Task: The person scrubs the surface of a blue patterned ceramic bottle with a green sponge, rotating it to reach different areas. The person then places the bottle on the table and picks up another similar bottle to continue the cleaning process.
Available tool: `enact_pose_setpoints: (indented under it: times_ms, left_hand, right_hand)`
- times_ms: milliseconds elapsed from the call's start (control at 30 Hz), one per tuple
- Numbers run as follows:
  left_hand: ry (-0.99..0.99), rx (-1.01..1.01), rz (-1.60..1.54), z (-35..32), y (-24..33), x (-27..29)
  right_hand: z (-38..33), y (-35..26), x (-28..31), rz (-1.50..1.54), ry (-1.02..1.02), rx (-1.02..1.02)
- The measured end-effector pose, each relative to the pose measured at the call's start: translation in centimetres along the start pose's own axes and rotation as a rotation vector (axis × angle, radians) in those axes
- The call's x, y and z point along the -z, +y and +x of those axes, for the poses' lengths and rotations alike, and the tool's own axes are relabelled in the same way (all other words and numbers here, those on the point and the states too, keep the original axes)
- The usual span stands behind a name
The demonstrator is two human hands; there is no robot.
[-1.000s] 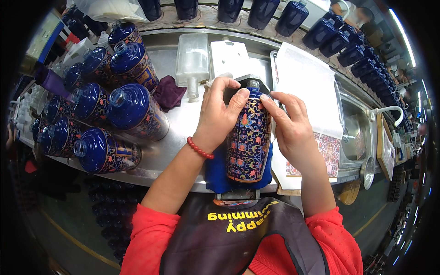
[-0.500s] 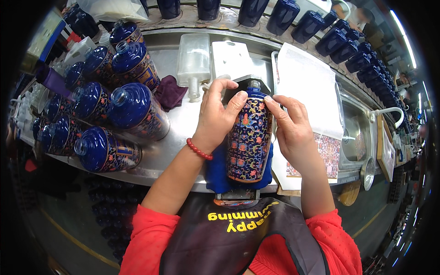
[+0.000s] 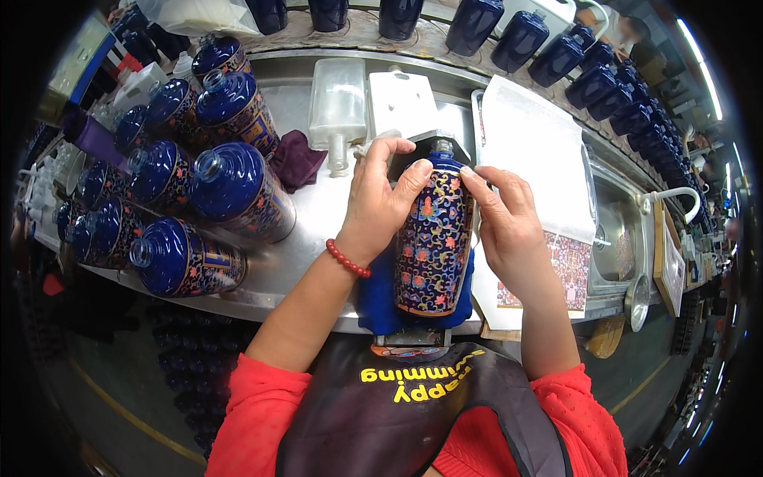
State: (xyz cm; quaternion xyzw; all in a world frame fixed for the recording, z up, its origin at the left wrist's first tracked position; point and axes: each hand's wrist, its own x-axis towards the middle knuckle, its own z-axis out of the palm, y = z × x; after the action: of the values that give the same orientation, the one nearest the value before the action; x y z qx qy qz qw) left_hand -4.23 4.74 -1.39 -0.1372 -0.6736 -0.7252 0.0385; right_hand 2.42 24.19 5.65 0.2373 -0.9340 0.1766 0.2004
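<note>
A dark blue glass bottle (image 3: 433, 238) with a colourful floral wrap lies in front of me, its clear neck pointing away. My left hand (image 3: 380, 195) grips its upper left side, thumb on the shoulder near the top of the wrap. On the opposite side, my right hand (image 3: 507, 211) presses its fingertips against the upper right edge of the wrap. Beneath the bottle's lower part is a blue cloth (image 3: 377, 306). Past the neck, a dark angular support is partly hidden by the bottle and hand.
Several decorated blue bottles (image 3: 238, 191) stand on the left beside a purple cloth (image 3: 298, 161). A clear flask-like container (image 3: 337, 103) lies behind my left hand. White paper (image 3: 528, 151) and patterned sheets (image 3: 564, 270) lie right, before a sink (image 3: 616, 238). Plain blue bottles (image 3: 477, 24) line a curved conveyor (image 3: 433, 49).
The plain blue bottles along the conveyor have shifted to the left. Both hands keep nearly the same place on the decorated bottle.
</note>
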Motion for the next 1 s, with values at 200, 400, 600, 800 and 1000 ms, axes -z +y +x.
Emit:
enact_pose_setpoints:
  times_ms: [200, 400, 600, 800, 1000]
  left_hand:
    - [0.015, 0.011, -0.063, -0.1, -0.1, -0.1]
    - [0.016, -0.036, 0.1, 0.0, 0.0, -0.5]
    - [0.015, 0.003, 0.056, 0.4, 0.3, -0.7]
    - [-0.004, 0.027, 0.131, 0.1, 0.8, -1.1]
    - [0.073, 0.041, 0.011, 0.2, 1.0, -0.9]
  right_hand:
    - [0.1, -0.4, 0.0, 0.02, -0.002, -0.008]
    - [0.2, -0.5, 0.1, 0.021, -0.005, -0.023]
    - [0.2, -0.6, 0.1, 0.009, -0.013, -0.034]
    - [0.2, -0.5, 0.0, -0.001, -0.014, -0.023]
    - [0.0, -0.3, -0.1, 0.026, 0.01, -0.022]
